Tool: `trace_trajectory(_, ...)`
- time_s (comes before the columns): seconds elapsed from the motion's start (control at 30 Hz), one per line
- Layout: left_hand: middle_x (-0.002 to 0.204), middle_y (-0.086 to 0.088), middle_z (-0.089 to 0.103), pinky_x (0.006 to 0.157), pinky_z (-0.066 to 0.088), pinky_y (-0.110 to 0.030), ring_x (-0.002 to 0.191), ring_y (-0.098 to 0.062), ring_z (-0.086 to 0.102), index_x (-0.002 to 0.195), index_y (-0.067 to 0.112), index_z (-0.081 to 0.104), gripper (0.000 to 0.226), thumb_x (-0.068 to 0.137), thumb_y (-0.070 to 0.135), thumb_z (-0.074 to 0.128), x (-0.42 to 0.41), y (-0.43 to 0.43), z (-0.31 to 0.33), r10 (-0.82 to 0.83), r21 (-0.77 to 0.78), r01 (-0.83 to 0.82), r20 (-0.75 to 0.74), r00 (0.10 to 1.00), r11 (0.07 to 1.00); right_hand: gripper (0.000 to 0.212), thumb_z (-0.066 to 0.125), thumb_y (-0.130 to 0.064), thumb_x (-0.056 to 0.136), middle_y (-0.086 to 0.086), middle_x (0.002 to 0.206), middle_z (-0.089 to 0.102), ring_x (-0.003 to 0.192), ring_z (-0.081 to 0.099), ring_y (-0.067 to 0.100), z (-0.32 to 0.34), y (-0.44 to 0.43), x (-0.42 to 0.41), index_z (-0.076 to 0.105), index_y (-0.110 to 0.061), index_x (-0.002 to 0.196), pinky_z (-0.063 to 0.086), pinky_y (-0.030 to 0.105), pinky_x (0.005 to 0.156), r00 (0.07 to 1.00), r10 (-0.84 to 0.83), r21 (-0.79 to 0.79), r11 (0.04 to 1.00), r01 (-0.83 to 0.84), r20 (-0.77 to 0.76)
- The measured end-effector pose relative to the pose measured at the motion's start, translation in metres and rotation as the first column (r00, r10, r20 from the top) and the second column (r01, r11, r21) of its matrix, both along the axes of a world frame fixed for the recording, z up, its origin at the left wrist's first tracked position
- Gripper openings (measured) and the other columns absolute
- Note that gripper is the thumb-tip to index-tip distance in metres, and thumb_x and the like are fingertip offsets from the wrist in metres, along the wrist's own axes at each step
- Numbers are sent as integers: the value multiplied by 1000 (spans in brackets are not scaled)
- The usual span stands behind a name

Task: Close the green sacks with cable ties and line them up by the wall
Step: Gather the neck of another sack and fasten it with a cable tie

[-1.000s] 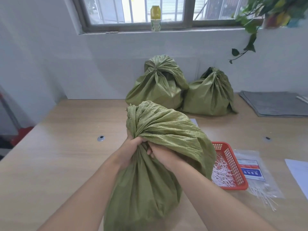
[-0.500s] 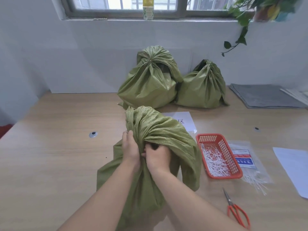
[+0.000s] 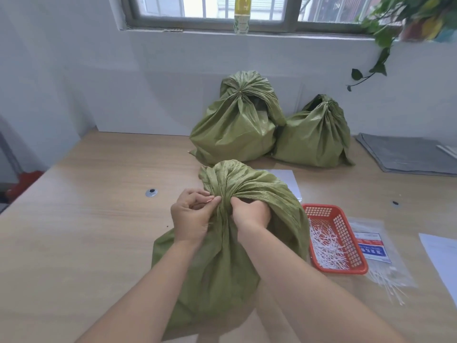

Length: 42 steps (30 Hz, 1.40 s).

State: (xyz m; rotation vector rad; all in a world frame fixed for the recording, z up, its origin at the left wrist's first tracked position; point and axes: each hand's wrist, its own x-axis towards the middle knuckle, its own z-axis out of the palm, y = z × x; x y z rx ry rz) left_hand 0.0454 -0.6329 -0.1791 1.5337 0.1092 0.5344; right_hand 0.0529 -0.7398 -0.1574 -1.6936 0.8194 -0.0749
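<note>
Fingers of right hand (image 3: 249,215) curl round green sack (image 3: 222,268) neck; left hand (image 3: 191,215) pinches just beside. Slack grip = neck pops open.

We've got the near sack (image 3: 222,263) centre frame: left hand (image 3: 191,219) pinches its gathered neck, right hand (image 3: 249,214) grips it. Tied sack (image 3: 235,129) at 12 o'clock, second tied sack (image 3: 316,134) at 1, both by the wall (image 3: 148,82). Red basket (image 3: 343,271) w/ cable ties (image 3: 326,246) at 3.

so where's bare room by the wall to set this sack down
Bare wooden tabletop runs along the white wall left of the taller tied green sack, beyond the round metal grommet. The right is crowded: grey folded mat, red mesh basket.
</note>
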Motion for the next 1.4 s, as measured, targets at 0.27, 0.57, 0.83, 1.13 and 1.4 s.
trace_trajectory(0.27,86,-4,61,70,55,-29,75,-18,65,71,4,74,17,72,-8,87,-15,9,1,-201,318,168,75,977,933,28,76,-32,81,12,99,74,97,69,34,20,-6,-12,70,-7,92,47,31,74,986,162,-175,970,-168,-48)
trace_trajectory(0.57,82,5,61,63,54,-30,72,-15,62,73,6,78,13,75,-5,84,-13,-3,8,-25,522,-76,183,983,850,16,72,-22,93,2,82,75,85,70,24,26,-27,-22,74,-14,79,50,30,76,834,527,-382,813,-439,164)
trace_trajectory(0.83,82,6,60,64,57,-40,71,-16,63,68,8,72,17,74,6,88,4,-5,7,-80,570,12,96,992,822,10,64,-5,98,6,93,67,81,64,25,-10,-54,-22,68,-4,89,53,41,71,548,756,-801,550,-236,357)
trace_trajectory(1.13,76,1,61,60,55,-39,66,-12,62,65,5,67,25,70,3,91,23,14,10,-253,682,156,44,966,714,16,57,-10,100,9,75,61,59,55,32,-3,-60,-10,59,-6,85,41,38,52,439,877,-916,325,-236,198)
trace_trajectory(1.4,69,-1,72,64,59,-42,66,-23,70,70,15,72,23,67,9,94,22,21,12,-349,486,366,-129,928,794,11,61,-10,99,0,84,60,74,55,22,4,-60,-1,54,-11,91,44,37,67,446,871,-804,411,-430,207)
